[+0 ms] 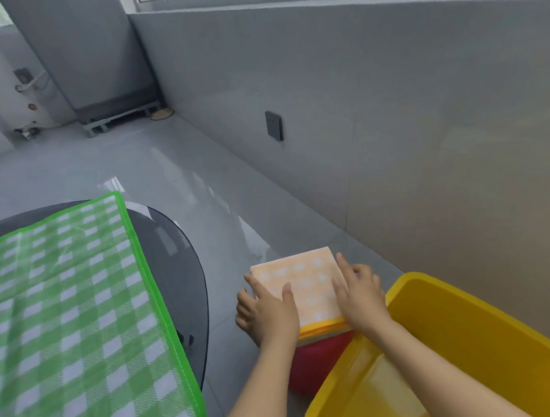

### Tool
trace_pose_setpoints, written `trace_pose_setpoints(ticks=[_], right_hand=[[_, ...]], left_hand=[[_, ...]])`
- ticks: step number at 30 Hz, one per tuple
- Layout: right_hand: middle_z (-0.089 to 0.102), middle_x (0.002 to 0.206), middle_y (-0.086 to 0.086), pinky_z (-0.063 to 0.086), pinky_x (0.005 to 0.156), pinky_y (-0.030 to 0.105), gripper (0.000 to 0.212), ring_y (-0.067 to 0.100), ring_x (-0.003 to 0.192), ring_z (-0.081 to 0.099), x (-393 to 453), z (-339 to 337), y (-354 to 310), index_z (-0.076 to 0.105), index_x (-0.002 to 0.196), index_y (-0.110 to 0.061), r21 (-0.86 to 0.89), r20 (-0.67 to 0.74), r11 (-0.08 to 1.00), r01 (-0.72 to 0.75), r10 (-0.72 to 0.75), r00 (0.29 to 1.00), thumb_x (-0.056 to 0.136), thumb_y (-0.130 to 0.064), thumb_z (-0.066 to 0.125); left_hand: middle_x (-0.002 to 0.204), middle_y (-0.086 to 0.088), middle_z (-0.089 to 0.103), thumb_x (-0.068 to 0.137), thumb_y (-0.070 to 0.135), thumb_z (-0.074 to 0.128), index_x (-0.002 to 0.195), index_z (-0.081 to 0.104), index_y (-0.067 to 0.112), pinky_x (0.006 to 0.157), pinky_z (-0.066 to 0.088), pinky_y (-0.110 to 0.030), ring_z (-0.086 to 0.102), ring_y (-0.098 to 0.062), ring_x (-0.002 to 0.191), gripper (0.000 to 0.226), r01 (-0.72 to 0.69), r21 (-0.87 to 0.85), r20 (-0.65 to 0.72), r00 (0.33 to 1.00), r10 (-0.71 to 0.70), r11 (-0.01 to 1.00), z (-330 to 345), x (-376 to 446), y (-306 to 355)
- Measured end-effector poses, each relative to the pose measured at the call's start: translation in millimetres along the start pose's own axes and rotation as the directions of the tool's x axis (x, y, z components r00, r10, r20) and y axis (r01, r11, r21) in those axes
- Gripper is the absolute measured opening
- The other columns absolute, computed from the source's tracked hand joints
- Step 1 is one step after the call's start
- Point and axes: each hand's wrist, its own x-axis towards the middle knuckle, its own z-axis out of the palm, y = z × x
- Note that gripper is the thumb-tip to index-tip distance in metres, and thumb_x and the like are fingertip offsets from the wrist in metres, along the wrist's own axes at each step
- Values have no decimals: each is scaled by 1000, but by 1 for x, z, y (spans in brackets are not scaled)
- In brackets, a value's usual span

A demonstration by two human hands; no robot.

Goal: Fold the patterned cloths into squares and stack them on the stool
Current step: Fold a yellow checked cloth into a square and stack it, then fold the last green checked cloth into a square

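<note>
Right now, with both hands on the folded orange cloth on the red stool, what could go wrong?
1. The folded orange cloth covers nearly the whole red stool, so it may slide off when the left hand and right hand let go.
2. The yellow tub sits against the stool under the right forearm; pulling back could bump it.
3. The green checked cloth overhangs the dark round table and could slip.

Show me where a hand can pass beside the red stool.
Bare floor lies between the glass table and the red stool. The yellow tub crowds the stool's right; both hands cover the orange cloth.
</note>
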Motion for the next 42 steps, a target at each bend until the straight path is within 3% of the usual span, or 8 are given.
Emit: trace_pose_setpoints(ticks=[5,9,12,17,24,31,35,42], right_hand=[[42,129,4,33,96,32,43,21,122,34,-27,-59,-39,37,141,-24,166,-152,968,188,-164,975,99,-31,37],[48,126,0,42,93,31,39,17,116,46,-56,-107,-86,46,134,-21,163,-191,911,378,-347,918,97,-33,42],[51,119,-2,47,85,31,35,12,96,55,-84,-136,-128,51,128,-22,137,-206,864,484,-452,868,97,-33,43],[52,108,-3,45,84,29,30,12,87,56,-135,-154,-194,55,122,-22,65,-149,762,644,-631,761,95,-31,47],[49,111,-11,45,82,21,32,6,93,56,-204,-101,-252,53,124,-29,28,104,597,802,-799,592,94,-37,48],[47,111,-17,45,85,19,33,-1,96,52,-241,-30,-264,52,125,-35,96,316,509,855,-831,459,94,-44,43],[56,106,-11,39,83,17,45,7,99,51,-250,-13,-261,61,115,-34,90,338,405,910,-872,355,87,-59,36],[50,109,-17,35,91,17,37,6,101,44,-266,-3,-254,58,109,-42,182,414,310,933,-885,213,81,-65,50]], left_hand=[[146,-13,23,98,40,40,147,25,12,100,37,-35,38,-30,129,59,-94,-425,51,990,128,900,-58,-26,35],[138,-9,37,100,33,38,142,36,14,85,33,-24,49,-23,119,46,-217,-544,-30,970,239,811,-128,-47,43],[120,-5,53,98,31,42,132,49,13,90,42,-29,57,-21,105,38,-318,-583,-101,941,322,747,-182,-61,25],[109,-1,59,96,28,44,118,57,23,89,49,-35,64,-19,93,26,-460,-484,-156,882,444,744,-260,-91,-48],[111,14,55,97,33,45,118,55,32,69,43,-12,61,-3,86,24,-484,-335,-116,873,474,808,-319,-135,-171],[116,18,47,97,38,44,126,52,32,91,41,-14,48,7,100,31,-491,-85,11,870,493,867,-329,-155,-259],[128,10,45,93,47,39,132,50,28,106,24,-17,36,-6,121,45,-615,198,69,785,615,763,-318,-159,-292],[138,14,41,90,54,43,129,53,39,109,23,-23,30,-2,131,43,-648,41,52,762,646,761,-310,-168,-330]])
